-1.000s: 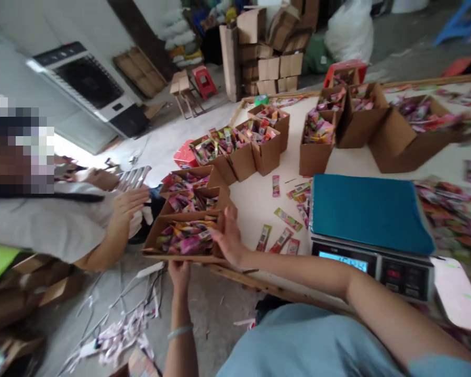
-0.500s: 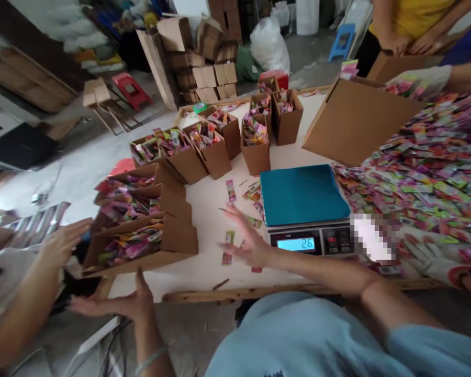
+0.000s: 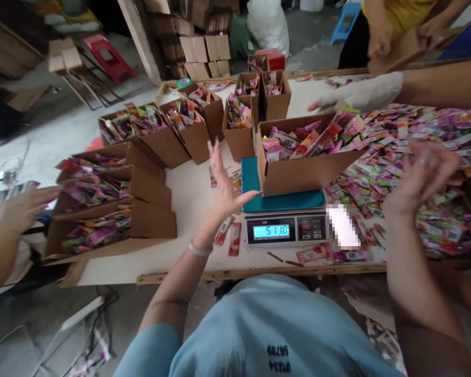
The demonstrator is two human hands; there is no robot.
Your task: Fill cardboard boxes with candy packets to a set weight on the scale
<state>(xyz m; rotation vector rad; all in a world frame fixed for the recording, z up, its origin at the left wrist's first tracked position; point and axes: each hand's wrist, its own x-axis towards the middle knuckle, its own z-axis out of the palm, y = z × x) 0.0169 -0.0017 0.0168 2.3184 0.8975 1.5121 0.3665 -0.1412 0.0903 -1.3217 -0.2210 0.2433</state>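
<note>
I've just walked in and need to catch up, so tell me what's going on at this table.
A cardboard box of packets sits on the scale, whose display is lit. The person's left hand is open by the box's left corner; contact is unclear. The right hand hangs over loose packets. A co-worker's gloved hand is just beyond the box. More filled boxes stand to the left.

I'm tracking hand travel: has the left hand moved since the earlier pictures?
Yes: the left hand has moved right, much closer to the scale.
</note>
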